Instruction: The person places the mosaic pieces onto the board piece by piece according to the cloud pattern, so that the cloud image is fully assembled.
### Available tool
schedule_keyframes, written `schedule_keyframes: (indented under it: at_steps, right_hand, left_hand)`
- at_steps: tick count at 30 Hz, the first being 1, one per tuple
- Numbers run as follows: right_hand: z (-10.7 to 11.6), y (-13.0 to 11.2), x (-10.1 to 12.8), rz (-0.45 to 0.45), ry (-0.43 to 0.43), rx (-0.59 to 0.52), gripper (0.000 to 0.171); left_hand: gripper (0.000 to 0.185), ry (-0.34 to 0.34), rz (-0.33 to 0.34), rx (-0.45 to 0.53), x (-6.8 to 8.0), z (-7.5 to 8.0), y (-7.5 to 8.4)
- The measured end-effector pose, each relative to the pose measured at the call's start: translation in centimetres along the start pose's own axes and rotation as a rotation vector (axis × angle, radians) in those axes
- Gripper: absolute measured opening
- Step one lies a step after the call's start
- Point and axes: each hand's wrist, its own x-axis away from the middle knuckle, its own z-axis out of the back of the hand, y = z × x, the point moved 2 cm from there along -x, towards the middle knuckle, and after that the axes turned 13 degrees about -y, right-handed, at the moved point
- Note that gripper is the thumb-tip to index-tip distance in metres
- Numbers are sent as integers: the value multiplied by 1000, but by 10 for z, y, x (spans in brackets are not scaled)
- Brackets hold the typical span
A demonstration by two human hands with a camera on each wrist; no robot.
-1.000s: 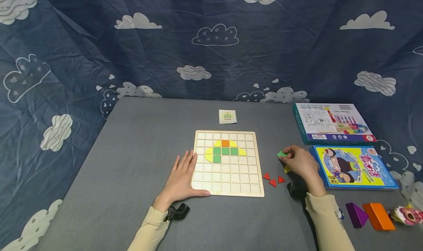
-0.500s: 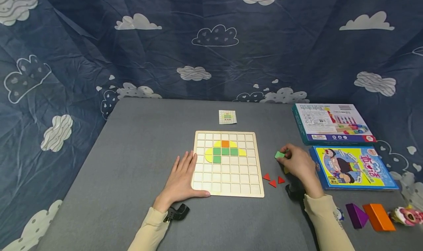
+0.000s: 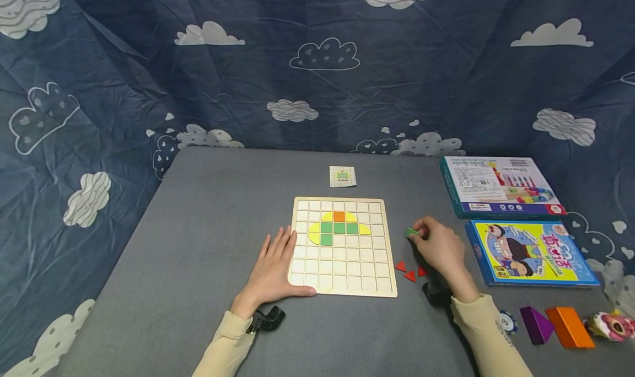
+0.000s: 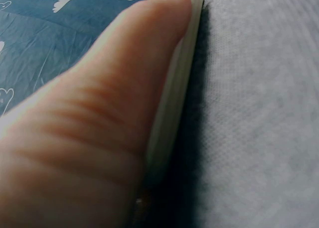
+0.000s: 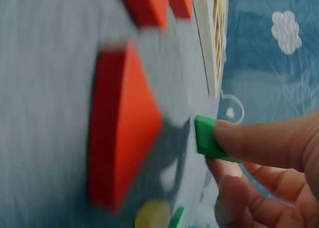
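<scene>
right hand point(image 3: 439, 248): pinching green tile point(image 3: 411, 232) | left hand point(image 3: 272, 269): flat, fingers straight, bracing board point(image 3: 342, 246) | best to keep tile level, lower squarely into empty cell

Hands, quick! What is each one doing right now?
Left hand: open, fingers straight, resting flat against the wooden grid board.
Right hand: pinching a small green block in its fingertips.
</scene>
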Motion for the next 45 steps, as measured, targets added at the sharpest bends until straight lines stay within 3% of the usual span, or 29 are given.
schedule_keyframes:
  at_steps: [9,22,34,45]
  right_hand:
    - [-19,-33,-4,111,21,-75,13]
    - [-41,-83,-13,198,-103,-130,15]
    - [-52,-102,-17,222,-188,-114,4]
    - [-57,-110,-18,254,-232,-115,5]
  left_hand:
    - [130,4,0,8,0,0,0]
    - [129,-1,6,0,0,0,1]
    - [129,-8,14,11,0,1,1]
    - [130,-22,24,-7,-1,0,1]
